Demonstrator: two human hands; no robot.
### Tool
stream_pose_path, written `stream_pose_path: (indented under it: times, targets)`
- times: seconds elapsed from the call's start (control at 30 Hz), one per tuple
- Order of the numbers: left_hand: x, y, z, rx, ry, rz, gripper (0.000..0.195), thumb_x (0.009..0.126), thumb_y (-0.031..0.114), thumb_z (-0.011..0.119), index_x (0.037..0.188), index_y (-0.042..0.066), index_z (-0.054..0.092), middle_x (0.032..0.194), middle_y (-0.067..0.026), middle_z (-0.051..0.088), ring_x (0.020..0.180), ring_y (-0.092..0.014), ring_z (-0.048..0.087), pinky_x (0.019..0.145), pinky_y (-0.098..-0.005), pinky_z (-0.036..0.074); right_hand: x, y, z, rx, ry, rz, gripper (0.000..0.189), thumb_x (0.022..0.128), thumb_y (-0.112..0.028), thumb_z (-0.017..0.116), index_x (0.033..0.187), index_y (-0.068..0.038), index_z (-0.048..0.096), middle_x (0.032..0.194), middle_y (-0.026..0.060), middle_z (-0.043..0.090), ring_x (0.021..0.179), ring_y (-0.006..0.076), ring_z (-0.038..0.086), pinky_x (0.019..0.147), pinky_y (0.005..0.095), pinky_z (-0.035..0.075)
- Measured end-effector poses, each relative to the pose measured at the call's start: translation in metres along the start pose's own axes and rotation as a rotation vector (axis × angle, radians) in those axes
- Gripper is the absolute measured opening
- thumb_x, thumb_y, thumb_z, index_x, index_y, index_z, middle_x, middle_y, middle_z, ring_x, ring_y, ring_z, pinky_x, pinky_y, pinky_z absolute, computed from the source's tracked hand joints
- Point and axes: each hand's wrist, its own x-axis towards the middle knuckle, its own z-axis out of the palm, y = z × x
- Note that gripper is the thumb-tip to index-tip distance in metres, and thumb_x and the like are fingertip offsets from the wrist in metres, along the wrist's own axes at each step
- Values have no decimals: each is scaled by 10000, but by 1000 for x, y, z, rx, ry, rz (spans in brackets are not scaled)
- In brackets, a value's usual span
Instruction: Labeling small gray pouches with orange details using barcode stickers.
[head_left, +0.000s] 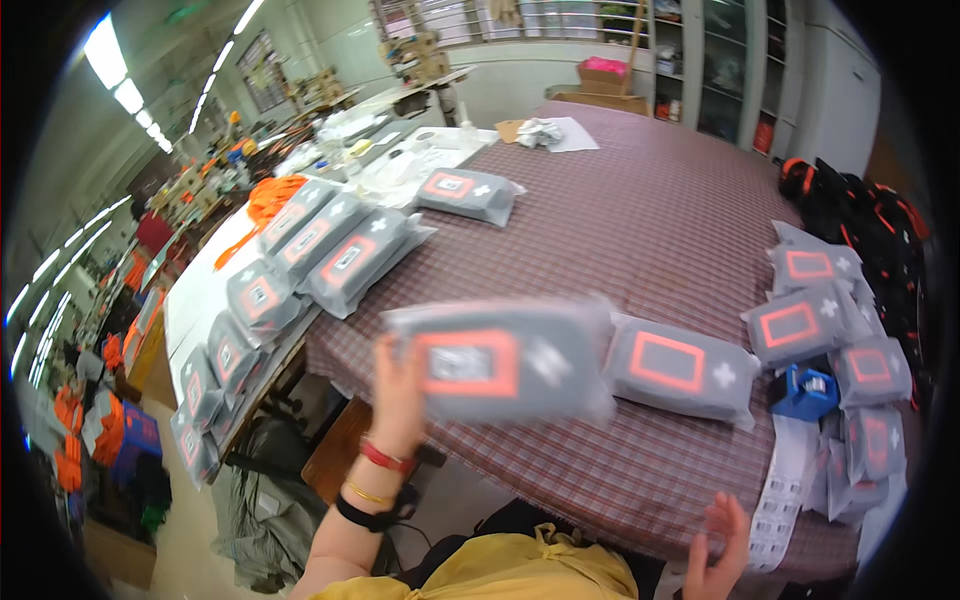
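My left hand (399, 390) grips the left end of a grey pouch in a clear plastic bag (517, 360); it bears a white cross, an orange frame and a white label, and looks blurred. Beside it, to the right, a similar bagged pouch (679, 367) lies on the checked tablecloth (615, 202), its orange frame without a label. My right hand (720, 547) is empty, fingers apart, near the table's front edge, left of a strip of printed labels (781, 487). At that strip's far end stands a blue tape dispenser (804, 393).
Several labelled bagged pouches (341, 262) lie at the left, near orange straps (274, 199). More bagged pouches (796, 322) are piled at the right, before black and orange items (855, 202). Crumpled white material (538, 133) lies at the far edge. A stool (337, 450) stands below the table.
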Motion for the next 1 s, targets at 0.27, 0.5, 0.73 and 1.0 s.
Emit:
stream_pose_path:
  times: [0.27, 0.5, 0.73, 1.0]
  targets:
    - [157, -106, -149, 210, 261, 152, 440, 967, 315, 619, 1149, -83, 576, 1133, -161, 641, 1016, -228, 599, 886, -409, 472, 13, 16, -53, -242, 355, -95, 300, 826, 85, 576, 1120, 50, 622, 987, 151, 660, 847, 240, 650, 729, 305, 511]
    - [56, -16, 47, 807, -416, 767, 763, 865, 238, 733, 1480, -15, 359, 1577, -229, 276, 1443, -388, 291, 1188, -453, 217, -9, 36, -124, -213, 681, 61, 159, 904, 3, 602, 1049, 30, 661, 936, 94, 694, 808, 138, 648, 722, 258, 503]
    - [12, -37, 229, 1109, -1315, 853, 1003, 745, 591, 738, 1536, 127, 331, 1602, -239, 208, 1484, -445, 172, 1166, -644, 102, 4, 42, -163, -396, 622, 7, 176, 871, -13, 635, 1039, 28, 665, 934, 134, 686, 797, 220, 669, 700, 317, 521]
    - [-60, -18, 175, 1200, -1257, 973, 986, 739, 506, 777, 1518, 85, 343, 1566, -244, 279, 1442, -442, 266, 1139, -632, 171, -34, 72, -132, -395, 377, 79, 151, 868, -59, 677, 1016, -30, 683, 905, 129, 673, 812, 298, 657, 709, 365, 520]
